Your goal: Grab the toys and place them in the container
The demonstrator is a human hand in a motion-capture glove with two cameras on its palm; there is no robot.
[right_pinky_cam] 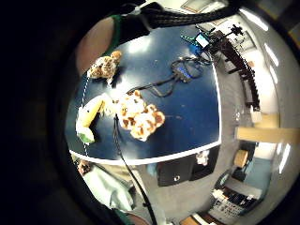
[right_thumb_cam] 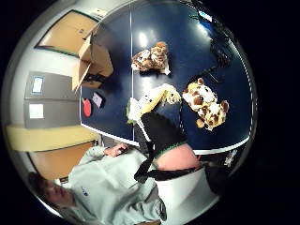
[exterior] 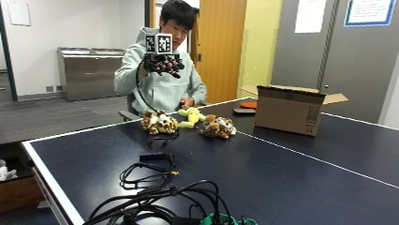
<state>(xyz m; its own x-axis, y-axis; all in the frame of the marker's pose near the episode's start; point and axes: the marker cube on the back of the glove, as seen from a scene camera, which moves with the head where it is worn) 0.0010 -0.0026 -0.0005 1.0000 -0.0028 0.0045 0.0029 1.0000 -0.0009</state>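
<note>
Three plush toys lie near the table's far edge in front of the seated person: a brown-spotted one, a yellow one, and a brown striped one. An open cardboard box stands to their right in the outside view. My gloved right hand is raised high above the spotted toy at chest height. Its fingers hang loosely curled and hold nothing.
A black device with coiled cables lies on the dark blue table toward the camera. A red paddle and a dark flat object lie beside the box. The person's bare hand rests at the table edge.
</note>
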